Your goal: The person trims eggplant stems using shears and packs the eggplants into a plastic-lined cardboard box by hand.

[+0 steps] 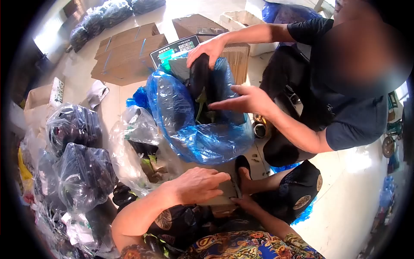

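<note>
Left hand [200,184] and right hand [248,203] are near the blue bag's [215,142] closest edge; I cannot tell either grip. A co-worker's hand [210,49] holds an eggplant [199,77].

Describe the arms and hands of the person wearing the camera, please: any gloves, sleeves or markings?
Both the left hand and the right hand are bare, with no gloves visible. The forearms are uncovered too. The shirt has a busy swirling print in orange, gold, red and blue on dark cloth.
</note>
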Motion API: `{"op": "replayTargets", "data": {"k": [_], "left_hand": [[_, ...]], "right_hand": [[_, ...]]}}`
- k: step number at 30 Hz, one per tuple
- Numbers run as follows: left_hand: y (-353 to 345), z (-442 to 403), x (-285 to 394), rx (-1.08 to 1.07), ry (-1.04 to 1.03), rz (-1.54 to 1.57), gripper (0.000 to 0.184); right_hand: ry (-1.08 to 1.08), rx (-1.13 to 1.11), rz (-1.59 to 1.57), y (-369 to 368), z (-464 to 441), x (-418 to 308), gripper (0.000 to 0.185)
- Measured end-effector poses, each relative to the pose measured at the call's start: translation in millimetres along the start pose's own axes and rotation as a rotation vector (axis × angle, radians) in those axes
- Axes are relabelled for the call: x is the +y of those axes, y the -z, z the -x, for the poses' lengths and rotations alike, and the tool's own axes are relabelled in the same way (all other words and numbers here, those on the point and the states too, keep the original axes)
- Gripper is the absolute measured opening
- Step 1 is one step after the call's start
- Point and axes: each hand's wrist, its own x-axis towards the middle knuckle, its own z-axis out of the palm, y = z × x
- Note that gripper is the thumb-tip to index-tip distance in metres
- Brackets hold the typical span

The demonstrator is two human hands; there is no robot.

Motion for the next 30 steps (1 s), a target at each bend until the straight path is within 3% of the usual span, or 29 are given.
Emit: {"op": "replayTargets", "data": {"k": [3, 6, 9, 12, 23, 30], "left_hand": [[0.1, 3.5, -0.6, 0.018, -0.005, -0.002, 0.043], [2.8, 2.2, 1.4, 0.002, 0.007, -0.007, 0.043], [3.1, 1.5, 1.1, -0.004, 0.003, -0.005, 0.044], [-0.3, 3.5, -2.2, 0.023, -0.024, -0.004, 0.044], [-4.1, 2.3, -5.4, 0.033, -0.027, -0.004, 0.044], [-3.4, 0.3, -6.0, 0.002, -0.004, -0.015, 0.044]], "right_hand": [[0.003, -0.009, -0.033, -0.3, 23.8, -43.1, 0.065], [0.067, -0.021, -0.043, -1.2, 5.8, -11.9, 0.066], [-0.013, -0.055, -0.051, -2.7, -9.8, 8.4, 0.066], [0.046, -0.016, -0.019, -2.0, 10.3, -25.5, 0.067], [-0.030, -0.038, 0.022, -1.4, 2.0, -14.3, 0.074], [-0.031, -0.049, 0.028, 2.2, 25.1, -53.1, 0.071]]}}
